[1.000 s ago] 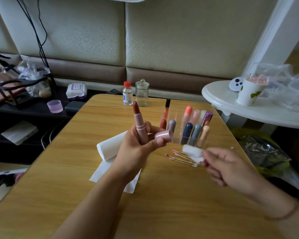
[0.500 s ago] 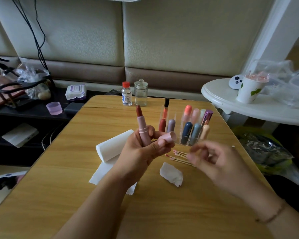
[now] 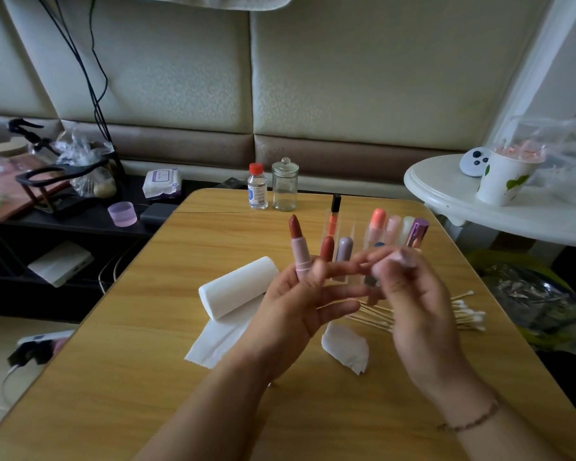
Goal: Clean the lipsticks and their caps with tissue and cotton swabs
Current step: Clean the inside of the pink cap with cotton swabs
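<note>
One uncapped pink lipstick (image 3: 298, 249) with a dark red bullet stands upright in the left hand (image 3: 291, 316), gripped low on its tube while the other fingers spread out straight. The right hand (image 3: 413, 294) pinches its pink cap (image 3: 403, 258) at the fingertips, blurred. Below the hands, one crumpled tissue piece (image 3: 346, 348) lies on the desk (image 3: 147, 377), beside a heap of cotton swabs (image 3: 463, 314). One tissue roll (image 3: 235, 287) lies left. Two bottles (image 3: 271, 188) stand at the far edge.

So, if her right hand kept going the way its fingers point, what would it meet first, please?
Probably the left hand, whose outstretched fingers already lie right at the right hand; blur hides whether they touch.
</note>
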`<state>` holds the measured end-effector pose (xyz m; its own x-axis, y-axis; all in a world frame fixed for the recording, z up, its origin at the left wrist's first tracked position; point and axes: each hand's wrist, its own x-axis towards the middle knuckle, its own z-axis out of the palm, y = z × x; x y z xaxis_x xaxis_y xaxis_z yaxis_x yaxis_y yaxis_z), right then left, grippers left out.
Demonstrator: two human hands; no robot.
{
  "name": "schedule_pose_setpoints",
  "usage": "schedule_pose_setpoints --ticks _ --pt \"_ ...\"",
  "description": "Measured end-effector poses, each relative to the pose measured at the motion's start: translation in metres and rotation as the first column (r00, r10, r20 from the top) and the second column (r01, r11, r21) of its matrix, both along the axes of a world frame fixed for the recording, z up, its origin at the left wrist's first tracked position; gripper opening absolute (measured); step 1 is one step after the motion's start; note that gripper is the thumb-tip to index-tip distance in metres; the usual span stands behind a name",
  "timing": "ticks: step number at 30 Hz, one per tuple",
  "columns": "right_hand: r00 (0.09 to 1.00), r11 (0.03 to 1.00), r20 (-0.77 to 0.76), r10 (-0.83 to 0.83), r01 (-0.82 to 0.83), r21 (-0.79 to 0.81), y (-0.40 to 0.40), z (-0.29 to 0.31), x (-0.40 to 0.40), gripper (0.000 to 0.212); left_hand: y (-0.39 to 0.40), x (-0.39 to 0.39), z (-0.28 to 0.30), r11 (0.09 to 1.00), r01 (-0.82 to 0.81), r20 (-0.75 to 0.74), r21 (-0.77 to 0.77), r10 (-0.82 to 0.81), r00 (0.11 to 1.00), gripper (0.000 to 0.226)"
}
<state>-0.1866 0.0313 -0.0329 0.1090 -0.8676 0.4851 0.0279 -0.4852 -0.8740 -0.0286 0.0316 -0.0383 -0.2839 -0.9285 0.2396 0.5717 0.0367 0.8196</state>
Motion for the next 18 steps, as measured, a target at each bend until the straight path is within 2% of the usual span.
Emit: schedule_pose_setpoints --ticks 2,3,5,8,12,15,16,18 --pt "0.998 0.998 -0.012 -0.061 0.061 -0.03 0.004 0.0 -0.001 0.026 -0.004 -0.001 -0.002 0.994 -0.091 0.064 0.061 0.087 0.994 0.055" --pt "0.996 0.997 -0.057 -0.069 0.068 -0.031 0.007 0.0 0.0 0.03 -0.006 -0.002 -0.003 0.99 -0.125 0.078 0.059 0.12 0.99 0.063" --pt "0.986 0.999 -0.159 -0.051 0.051 0.0 0.014 -0.004 0.005 0.036 -0.005 -0.005 -0.005 0.989 -0.145 0.081 0.016 0.143 0.986 0.065" --pt "0.983 0.999 -0.183 -0.008 0.016 0.038 0.02 -0.007 0.016 0.036 0.001 -0.01 -0.008 0.996 -0.088 0.093 -0.012 0.089 0.992 0.062" --pt "0.996 0.998 -0.084 -0.021 0.027 0.065 0.018 0.0 0.02 0.024 0.005 -0.011 -0.012 0.994 -0.106 0.108 -0.038 0.11 0.988 0.05" --pt "0.994 0.987 0.084 0.065 -0.077 0.143 0.016 0.001 0.018 0.011 0.004 -0.009 -0.006 0.992 -0.123 0.09 -0.023 0.124 0.988 0.061" --pt "0.982 0.974 0.156 0.103 -0.132 0.185 0.015 0.001 0.017 0.016 0.004 -0.007 -0.002 0.994 -0.107 0.055 -0.01 0.108 0.993 0.063" --pt "0.952 0.943 0.252 0.173 -0.234 0.237 0.015 0.001 0.015 0.025 0.005 -0.005 0.0 0.994 -0.112 0.015 -0.003 0.112 0.994 0.052"
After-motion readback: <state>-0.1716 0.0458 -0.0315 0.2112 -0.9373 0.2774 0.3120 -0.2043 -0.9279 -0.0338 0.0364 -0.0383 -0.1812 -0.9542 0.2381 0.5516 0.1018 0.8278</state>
